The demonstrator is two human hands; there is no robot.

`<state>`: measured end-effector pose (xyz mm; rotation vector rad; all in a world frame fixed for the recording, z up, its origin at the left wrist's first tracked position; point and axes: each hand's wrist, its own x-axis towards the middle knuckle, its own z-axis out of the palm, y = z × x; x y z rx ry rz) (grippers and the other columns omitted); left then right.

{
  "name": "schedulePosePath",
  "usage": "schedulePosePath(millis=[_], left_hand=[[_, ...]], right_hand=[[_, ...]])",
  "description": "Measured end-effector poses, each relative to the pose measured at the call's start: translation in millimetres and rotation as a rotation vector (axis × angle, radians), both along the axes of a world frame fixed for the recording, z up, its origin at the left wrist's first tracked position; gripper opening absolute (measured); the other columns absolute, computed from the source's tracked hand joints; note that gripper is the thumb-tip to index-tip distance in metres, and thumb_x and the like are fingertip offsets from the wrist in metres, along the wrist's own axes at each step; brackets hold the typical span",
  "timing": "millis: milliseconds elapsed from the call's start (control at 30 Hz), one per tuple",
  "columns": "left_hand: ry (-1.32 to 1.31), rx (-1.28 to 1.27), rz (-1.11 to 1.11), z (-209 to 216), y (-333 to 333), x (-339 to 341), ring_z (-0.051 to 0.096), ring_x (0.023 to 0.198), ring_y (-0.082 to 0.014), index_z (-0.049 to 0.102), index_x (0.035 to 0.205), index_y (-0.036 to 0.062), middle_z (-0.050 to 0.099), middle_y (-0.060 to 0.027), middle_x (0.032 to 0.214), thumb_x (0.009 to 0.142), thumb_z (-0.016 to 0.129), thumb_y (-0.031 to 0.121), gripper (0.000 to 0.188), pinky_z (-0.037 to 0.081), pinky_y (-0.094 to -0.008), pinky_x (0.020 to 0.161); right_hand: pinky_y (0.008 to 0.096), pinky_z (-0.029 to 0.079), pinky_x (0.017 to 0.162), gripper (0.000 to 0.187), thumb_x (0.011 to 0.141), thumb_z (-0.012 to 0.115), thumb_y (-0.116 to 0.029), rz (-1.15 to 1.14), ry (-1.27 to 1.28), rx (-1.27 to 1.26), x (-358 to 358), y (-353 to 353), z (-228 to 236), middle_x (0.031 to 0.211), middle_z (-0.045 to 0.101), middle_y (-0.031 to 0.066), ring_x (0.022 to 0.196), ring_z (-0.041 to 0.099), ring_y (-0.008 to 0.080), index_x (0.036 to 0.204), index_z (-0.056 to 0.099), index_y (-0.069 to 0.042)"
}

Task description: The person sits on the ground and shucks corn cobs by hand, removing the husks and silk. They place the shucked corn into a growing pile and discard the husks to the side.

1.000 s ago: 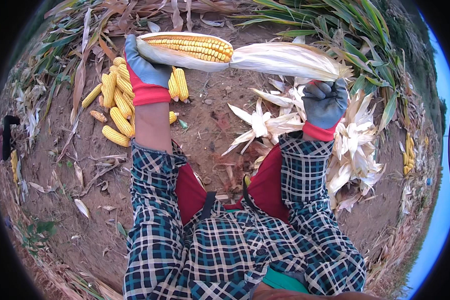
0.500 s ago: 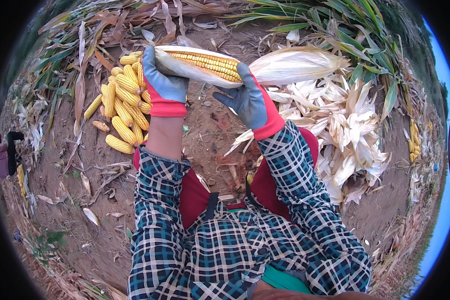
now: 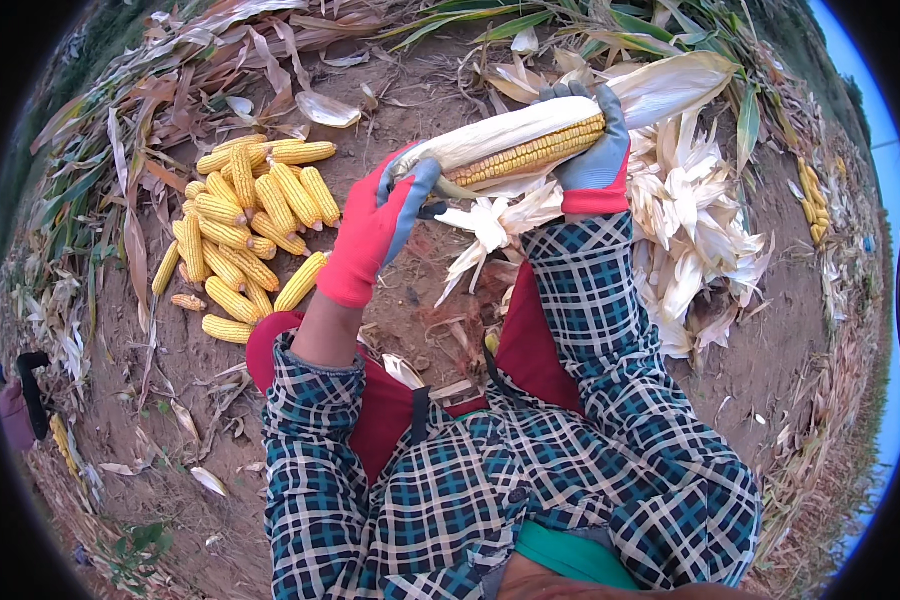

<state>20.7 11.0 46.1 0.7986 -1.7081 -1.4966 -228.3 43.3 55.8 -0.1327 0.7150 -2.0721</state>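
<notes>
Between my gloved hands I hold an ear of corn [image 3: 530, 155], tilted up to the right, its yellow kernels bare along the lower side. Pale husk [image 3: 505, 130] still covers the upper side. My left hand [image 3: 395, 205], in a red and grey-blue glove, is closed around the stalk end. My right hand [image 3: 598, 150] is wrapped around the other end, its fingers partly behind the ear. A loose husk leaf [image 3: 670, 88] spreads out beyond the right hand. Left of my left hand lies a heap of husked corn ears [image 3: 250, 215] on the soil.
A pile of stripped husks [image 3: 685, 220] lies to the right, partly behind my right forearm. Dry and green corn stalks [image 3: 570, 25] border the far side. More yellow ears [image 3: 813, 200] lie at the far right. Below my hands is bare brown soil [image 3: 410, 310] between my red-clad knees.
The ear has moved to the right and turned, its husk-covered side now upward. My left hand has shifted right and lower in view; my right hand has moved right to the ear's far end.
</notes>
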Motion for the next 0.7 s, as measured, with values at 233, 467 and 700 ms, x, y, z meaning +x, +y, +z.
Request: schedulePosePath(millis=[233,467,700], left_hand=[[-0.282,-0.710,0.190,-4.9,-3.1,8.7,0.065,0.072,-0.0238,0.065,0.102,0.0013,0.066,-0.0155,0.085,0.086,0.063,0.015,0.021,0.049,-0.0293,0.065],[0.330,-0.178,0.159,6.6,-10.3,18.1,0.061,0.088,-0.0116,0.064,0.108,0.0030,0.067,-0.0059,0.094,0.095,0.053,0.016,0.022,0.048,-0.0285,0.077],[1.087,0.803,-0.086,4.9,-43.4,23.2,0.064,0.091,-0.0233,0.061,0.102,0.0083,0.067,-0.0079,0.098,0.095,0.052,0.029,0.023,0.053,-0.0418,0.083]], right_hand=[[0.0459,0.048,0.091,0.037,0.092,0.051,-0.034,0.067,0.214,-0.009,6.5,7.7,-5.4,0.098,0.064,0.0191,0.097,0.061,0.0329,0.098,0.058,0.002],[0.0370,0.052,0.083,0.046,0.094,0.048,-0.039,0.335,0.143,-0.039,22.4,5.5,5.6,0.096,0.065,0.0204,0.088,0.065,0.0269,0.108,0.055,0.005],[0.0405,0.048,0.093,0.064,0.094,0.042,-0.049,0.771,0.610,-0.150,58.4,7.7,6.3,0.111,0.061,0.0236,0.106,0.061,0.0313,0.117,0.054,0.009]])
